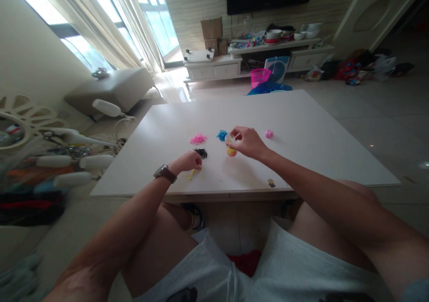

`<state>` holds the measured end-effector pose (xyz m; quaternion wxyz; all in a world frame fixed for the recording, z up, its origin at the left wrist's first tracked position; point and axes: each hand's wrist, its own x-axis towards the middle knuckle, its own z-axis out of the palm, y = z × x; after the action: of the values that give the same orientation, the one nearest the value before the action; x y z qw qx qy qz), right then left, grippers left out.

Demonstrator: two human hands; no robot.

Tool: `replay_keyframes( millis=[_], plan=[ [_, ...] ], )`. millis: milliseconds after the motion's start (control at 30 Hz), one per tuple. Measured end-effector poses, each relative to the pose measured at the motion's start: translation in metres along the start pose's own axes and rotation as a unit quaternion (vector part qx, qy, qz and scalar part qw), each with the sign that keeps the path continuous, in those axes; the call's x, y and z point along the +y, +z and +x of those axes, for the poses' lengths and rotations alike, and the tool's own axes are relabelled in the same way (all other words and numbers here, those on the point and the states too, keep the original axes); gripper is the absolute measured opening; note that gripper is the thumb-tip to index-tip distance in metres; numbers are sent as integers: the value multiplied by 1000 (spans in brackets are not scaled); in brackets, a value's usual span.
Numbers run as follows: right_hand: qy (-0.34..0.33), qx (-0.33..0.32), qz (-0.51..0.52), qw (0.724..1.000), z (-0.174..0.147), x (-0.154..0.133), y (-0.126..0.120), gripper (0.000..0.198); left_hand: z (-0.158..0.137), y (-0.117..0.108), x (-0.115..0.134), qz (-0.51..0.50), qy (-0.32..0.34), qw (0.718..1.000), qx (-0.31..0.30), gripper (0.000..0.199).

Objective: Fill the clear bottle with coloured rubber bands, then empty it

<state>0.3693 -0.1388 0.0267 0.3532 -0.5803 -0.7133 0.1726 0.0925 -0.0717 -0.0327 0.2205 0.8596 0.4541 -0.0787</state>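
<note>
My right hand [247, 142] is closed at the rim of a small clear jar [231, 152] with yellow and orange on its lower part. Just behind the jar lies a pile of blue bands [221, 135]. My left hand [191, 161], with a watch on the wrist, is pinched low over a few scattered yellow bands [191, 175]. Whatever sits between its fingertips is too small to make out. A black pile of bands [202, 153] lies right beside the left hand, and a pink pile [198, 138] farther back.
All this is on a white table [301, 159]. A round pink object [269, 134] stands to the right, and a small yellow-and-blue cartoon figure [271, 183] lies near the front edge. Beyond the table are a pink basket [260, 76] and a low cabinet [214, 71].
</note>
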Motion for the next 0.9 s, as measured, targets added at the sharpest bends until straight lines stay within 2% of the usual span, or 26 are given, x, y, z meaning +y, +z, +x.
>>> replay_keyframes(
  millis=[267, 567, 900],
  plan=[
    [-12, -5, -13, 1000, 0, 2, 2, 20, 0, 1, -1, 14, -2, 1000, -15, 12],
    [-13, -11, -22, 1000, 0, 2, 3, 20, -4, 3, 9, -37, 23, 995, -90, 11],
    [-16, -18, -23, 999, -2, 2, 4, 18, -1, 12, 16, -29, 24, 991, -128, 11]
  ],
)
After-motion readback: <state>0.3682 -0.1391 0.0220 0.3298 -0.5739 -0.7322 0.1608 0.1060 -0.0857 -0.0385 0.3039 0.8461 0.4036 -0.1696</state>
